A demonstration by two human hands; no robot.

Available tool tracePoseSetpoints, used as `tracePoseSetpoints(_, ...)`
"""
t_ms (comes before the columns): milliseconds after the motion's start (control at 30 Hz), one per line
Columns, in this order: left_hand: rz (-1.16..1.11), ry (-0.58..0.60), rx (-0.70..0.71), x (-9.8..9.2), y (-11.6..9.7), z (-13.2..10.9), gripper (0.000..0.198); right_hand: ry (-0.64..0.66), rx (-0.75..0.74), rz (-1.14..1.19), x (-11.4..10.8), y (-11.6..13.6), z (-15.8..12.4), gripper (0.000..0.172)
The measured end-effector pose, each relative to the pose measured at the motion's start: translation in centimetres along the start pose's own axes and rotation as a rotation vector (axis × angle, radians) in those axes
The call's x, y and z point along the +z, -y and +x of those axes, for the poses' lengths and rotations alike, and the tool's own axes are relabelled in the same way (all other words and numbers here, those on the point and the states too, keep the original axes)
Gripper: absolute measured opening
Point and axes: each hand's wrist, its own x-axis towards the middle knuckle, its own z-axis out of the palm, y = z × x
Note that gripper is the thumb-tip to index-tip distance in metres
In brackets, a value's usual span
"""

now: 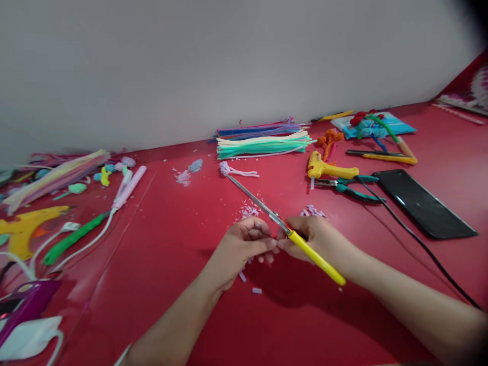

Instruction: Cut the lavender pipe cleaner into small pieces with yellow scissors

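Note:
My right hand (pixel 310 236) is closed round yellow-handled scissors (pixel 305 246), whose long metal blades (pixel 253 198) point up and left over the red table (pixel 160 264). My left hand (pixel 246 244) is curled, its fingertips pinched against the right hand's fingers at the scissors' pivot; what it pinches is too small to name. Small lilac pipe-cleaner clippings (pixel 249 209) lie beyond and beneath the hands. A lilac pipe-cleaner piece (pixel 236 172) lies near the blade tips.
Bundles of pipe cleaners (pixel 263 142) lie by the wall. A yellow glue gun (pixel 330 169), teal pliers (pixel 353 187), a black phone (pixel 423 203) and a black cable (pixel 419 241) sit at the right. More pipe cleaners, a white cable and tools crowd the left.

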Motion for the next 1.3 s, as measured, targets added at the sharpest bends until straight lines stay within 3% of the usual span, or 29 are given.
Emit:
tracePoseSetpoints(200, 0.012, 0.01, -0.004, 0.4, 0.0, -0.1, 0.012, -0.012, -0.06, 0.129, 0.1, -0.1, -0.3, 0.009)
tracePoseSetpoints(400, 0.2, -0.099, -0.007, 1.0, -0.2, -0.3, 0.009, -0.082, -0.053, 0.047, 0.4, -0.9, 0.1, 0.013)
tracePoseSetpoints(567, 0.399, -0.161, 0.104, 1.3, -0.3, -0.6, 0.001, -0.122, -0.049, -0.12, 0.5, -0.6, 0.1, 0.021)
tracePoseSetpoints(767, 0.053, -0.343, 0.197, 0.1, -0.1, 0.0, 0.008, -0.32, -0.057, -0.567, -0.6, -0.3, -0.3, 0.03)
tracePoseSetpoints(900, -0.179, -0.455, 0.32, -0.8, 0.1, 0.5, 0.006, -0.345, -0.027, -0.807, -0.6, -0.5, -0.3, 0.038)
tracePoseSetpoints(1100, -0.302, -0.489, 0.39, -1.2, 0.2, 0.5, 0.006, -0.321, -0.031, -0.884, 0.1, -0.8, -0.1, 0.047)
tracePoseSetpoints(1300, -0.329, -0.511, 0.384, -1.1, 0.2, 0.6, 0.004, -0.309, -0.068, -0.923, 0.3, -1.4, -0.1, 0.042)
